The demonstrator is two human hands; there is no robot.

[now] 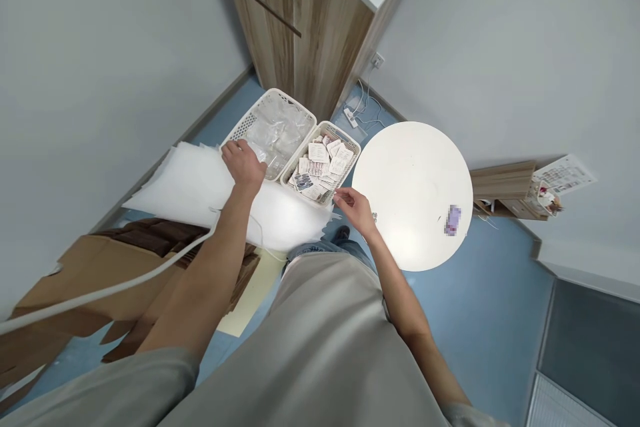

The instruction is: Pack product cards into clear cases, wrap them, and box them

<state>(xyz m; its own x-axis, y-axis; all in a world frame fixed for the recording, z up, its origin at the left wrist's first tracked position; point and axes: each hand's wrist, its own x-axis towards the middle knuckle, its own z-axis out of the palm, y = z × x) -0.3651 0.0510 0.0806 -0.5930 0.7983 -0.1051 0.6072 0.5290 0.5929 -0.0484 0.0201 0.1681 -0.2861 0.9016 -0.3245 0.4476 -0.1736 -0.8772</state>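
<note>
"At the far middle of your feed, what do you have?"

"Biggest first. I see the cabinet (300, 13) at the back, then the round table (410, 180) on the right, then the white padding (295, 213), on the near side of two baskets. The left basket (243, 128) is the larger and holds clear bags (285, 120). The right basket (343, 133), just beside it, holds a loose heap of printed cards (320, 160)."

"How far along would you call it?"

"As I judge it, only this much is settled: bags in one basket, cards in the other. I make out nothing lifted clear by either hand, and how much handling is left I can't tell from here."

"And the fingers?"

"On my feed the left hand (244, 163) is at the near left of the left basket, fingers bent over its edge, with bags right by them on the far side; whether they pinch one, I can't tell. The right hand (354, 209) is at the near right corner of the right basket, thumb and forefinger narrow. The cards lie far and left of those tips; whether something thin sits between them, I can't tell."
</note>
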